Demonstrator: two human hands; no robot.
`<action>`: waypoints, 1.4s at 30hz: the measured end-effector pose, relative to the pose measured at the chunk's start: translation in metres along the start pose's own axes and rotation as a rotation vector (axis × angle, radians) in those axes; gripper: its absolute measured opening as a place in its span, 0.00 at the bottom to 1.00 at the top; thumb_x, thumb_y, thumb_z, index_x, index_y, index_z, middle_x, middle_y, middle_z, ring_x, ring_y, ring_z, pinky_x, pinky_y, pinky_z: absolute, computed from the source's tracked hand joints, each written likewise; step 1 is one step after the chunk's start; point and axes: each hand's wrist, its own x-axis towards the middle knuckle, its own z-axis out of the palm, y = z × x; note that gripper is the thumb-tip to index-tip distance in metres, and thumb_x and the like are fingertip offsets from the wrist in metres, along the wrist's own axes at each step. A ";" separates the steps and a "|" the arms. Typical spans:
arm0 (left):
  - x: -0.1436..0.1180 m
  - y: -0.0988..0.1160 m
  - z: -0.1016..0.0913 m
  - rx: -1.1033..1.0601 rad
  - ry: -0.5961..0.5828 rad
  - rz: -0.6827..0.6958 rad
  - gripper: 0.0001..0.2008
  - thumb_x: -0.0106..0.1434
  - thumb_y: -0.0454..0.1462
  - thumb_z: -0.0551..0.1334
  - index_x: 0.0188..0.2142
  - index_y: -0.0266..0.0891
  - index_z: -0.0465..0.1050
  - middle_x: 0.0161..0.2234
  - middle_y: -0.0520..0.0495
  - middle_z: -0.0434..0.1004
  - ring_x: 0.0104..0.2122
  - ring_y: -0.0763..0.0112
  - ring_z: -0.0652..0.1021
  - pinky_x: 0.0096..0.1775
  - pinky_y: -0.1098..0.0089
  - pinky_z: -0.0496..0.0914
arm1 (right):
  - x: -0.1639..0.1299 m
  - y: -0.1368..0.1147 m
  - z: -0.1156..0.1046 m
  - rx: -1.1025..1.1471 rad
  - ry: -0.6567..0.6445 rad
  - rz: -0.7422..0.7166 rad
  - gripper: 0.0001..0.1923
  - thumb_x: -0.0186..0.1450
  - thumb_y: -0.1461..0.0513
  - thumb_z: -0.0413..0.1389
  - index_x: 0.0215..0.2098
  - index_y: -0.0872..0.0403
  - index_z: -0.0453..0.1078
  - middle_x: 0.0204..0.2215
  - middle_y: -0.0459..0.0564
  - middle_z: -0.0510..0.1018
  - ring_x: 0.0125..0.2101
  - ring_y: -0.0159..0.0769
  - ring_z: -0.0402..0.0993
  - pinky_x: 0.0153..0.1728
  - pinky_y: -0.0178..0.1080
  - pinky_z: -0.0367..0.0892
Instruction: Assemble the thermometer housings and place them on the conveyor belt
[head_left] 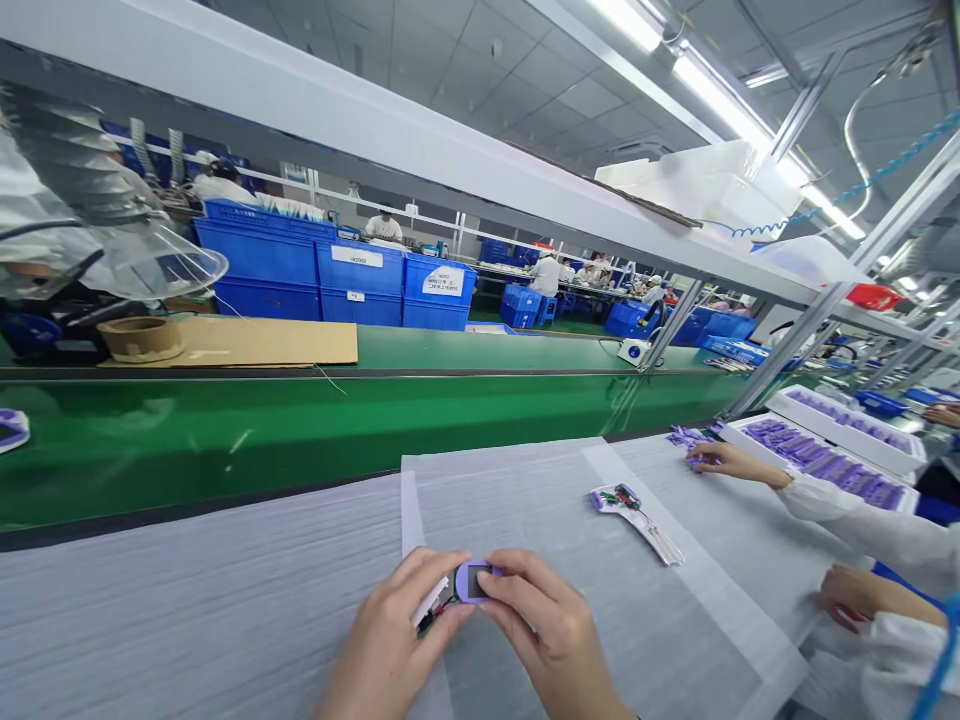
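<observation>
At the front middle of the bench, both my hands hold a small purple-and-white handheld device, shaped like a forehead thermometer, with a dark screen in a purple frame (pixel 466 582). My left hand (pixel 401 625) grips its white body, where circuit parts and wires show at the open side. The fingers of my right hand (pixel 544 620) pinch the screen end, one fingertip lying over the dark screen. Most of the body is hidden by my left fingers. To the right, apart from my hands, lies another opened device (pixel 636 515) with exposed wiring and a white handle.
A white sheet (pixel 510 500) covers the bench; behind it runs a green conveyor belt (pixel 450 400). At right, a co-worker's hand (pixel 739 462) touches purple parts beside white trays (pixel 832 465). A tape roll (pixel 141 338) sits on cardboard (pixel 277 340). Blue bins (pixel 360 268) stand beyond.
</observation>
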 end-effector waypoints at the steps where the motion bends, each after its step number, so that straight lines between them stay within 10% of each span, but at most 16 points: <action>1: 0.000 0.000 0.000 0.001 0.000 0.002 0.12 0.63 0.40 0.59 0.46 0.50 0.71 0.40 0.52 0.74 0.39 0.67 0.76 0.41 0.71 0.69 | -0.001 0.000 0.000 0.007 0.003 0.005 0.09 0.67 0.68 0.52 0.43 0.54 0.71 0.39 0.54 0.75 0.38 0.35 0.75 0.37 0.32 0.72; 20: -0.001 -0.005 0.003 0.034 -0.011 -0.007 0.14 0.65 0.42 0.56 0.50 0.52 0.69 0.41 0.52 0.71 0.39 0.68 0.76 0.39 0.72 0.69 | -0.002 0.006 0.002 0.088 -0.032 0.084 0.13 0.65 0.69 0.53 0.48 0.55 0.70 0.41 0.54 0.75 0.41 0.34 0.74 0.42 0.31 0.71; 42: -0.007 -0.008 0.001 0.243 0.053 0.128 0.12 0.65 0.42 0.55 0.47 0.53 0.69 0.41 0.51 0.72 0.27 0.71 0.77 0.31 0.74 0.71 | 0.029 -0.002 -0.008 0.214 -0.144 0.299 0.07 0.67 0.66 0.50 0.31 0.53 0.66 0.29 0.46 0.71 0.31 0.32 0.69 0.32 0.33 0.65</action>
